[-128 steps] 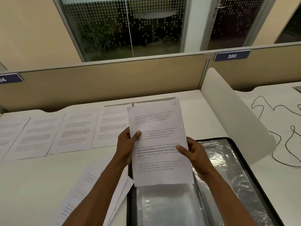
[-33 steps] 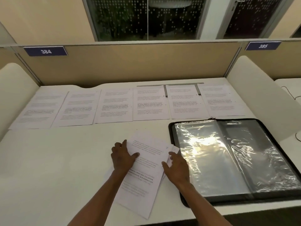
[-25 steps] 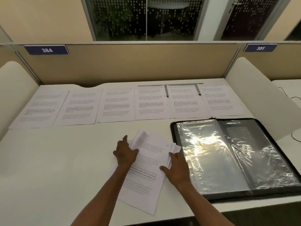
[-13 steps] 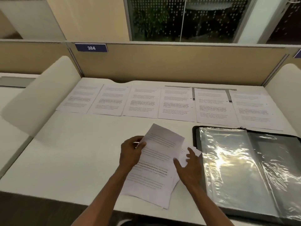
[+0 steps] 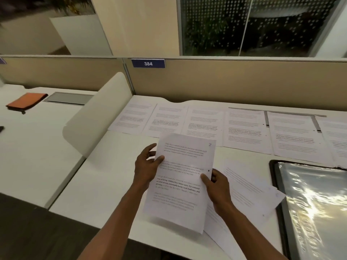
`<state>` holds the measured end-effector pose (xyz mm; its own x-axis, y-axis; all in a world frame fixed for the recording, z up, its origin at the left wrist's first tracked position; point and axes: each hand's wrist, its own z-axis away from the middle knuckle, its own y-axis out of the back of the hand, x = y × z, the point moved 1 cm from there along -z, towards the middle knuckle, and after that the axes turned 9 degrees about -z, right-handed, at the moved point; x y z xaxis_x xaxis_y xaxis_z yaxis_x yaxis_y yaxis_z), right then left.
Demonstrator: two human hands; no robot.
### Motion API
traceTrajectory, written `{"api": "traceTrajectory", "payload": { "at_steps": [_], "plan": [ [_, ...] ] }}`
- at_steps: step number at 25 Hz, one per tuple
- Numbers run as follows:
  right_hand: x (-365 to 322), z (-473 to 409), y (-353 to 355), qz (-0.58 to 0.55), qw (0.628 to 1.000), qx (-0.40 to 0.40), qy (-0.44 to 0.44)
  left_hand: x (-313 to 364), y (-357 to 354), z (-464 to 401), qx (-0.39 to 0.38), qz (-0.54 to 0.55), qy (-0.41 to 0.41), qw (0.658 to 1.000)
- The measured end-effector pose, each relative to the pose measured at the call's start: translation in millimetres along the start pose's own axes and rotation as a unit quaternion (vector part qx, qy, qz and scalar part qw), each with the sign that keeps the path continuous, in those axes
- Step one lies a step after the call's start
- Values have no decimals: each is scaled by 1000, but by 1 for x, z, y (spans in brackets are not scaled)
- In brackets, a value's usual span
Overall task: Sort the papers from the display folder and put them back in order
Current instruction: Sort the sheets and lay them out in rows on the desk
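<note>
There, sheet [image 5: 180, 182] between both hands.

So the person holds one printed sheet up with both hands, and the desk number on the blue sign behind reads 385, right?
Nearly. Both hands, left and right, do hold the printed sheet, but the head view shows the blue sign reading 384, not 385.

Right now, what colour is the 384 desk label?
Dark blue with white digits: 384 desk label, head view.
</note>
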<state>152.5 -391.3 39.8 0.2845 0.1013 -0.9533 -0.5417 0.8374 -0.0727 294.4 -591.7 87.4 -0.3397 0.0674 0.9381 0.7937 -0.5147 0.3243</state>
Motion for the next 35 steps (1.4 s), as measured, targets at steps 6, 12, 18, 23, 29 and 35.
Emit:
{"api": "traceTrajectory", "payload": {
  "at_steps": [6, 12, 18, 23, 29, 35],
  "plan": [
    [11, -37, -117, 4, 999, 1, -32, -40, 87, -61, -23, -104, -26, 994],
    [25, -59, -189, 76, 995, 8, -56, -75, 129, -116, 17, -174, -7, 985],
    [37, -82, -220, 154, 985, 4, -78, -98, 144, -151, 19, -198, 10, 980],
    [39, -93, -229, 205, 977, 6, -65, -116, 148, -168, 15, -225, 12, 974],
    [43, -97, -225, 240, 970, 3, -30, -128, 143, -169, 21, -267, -29, 963],
    [43, -90, -228, 245, 969, 19, -4, -143, 145, -168, 35, -289, -47, 955]
  ]
}}
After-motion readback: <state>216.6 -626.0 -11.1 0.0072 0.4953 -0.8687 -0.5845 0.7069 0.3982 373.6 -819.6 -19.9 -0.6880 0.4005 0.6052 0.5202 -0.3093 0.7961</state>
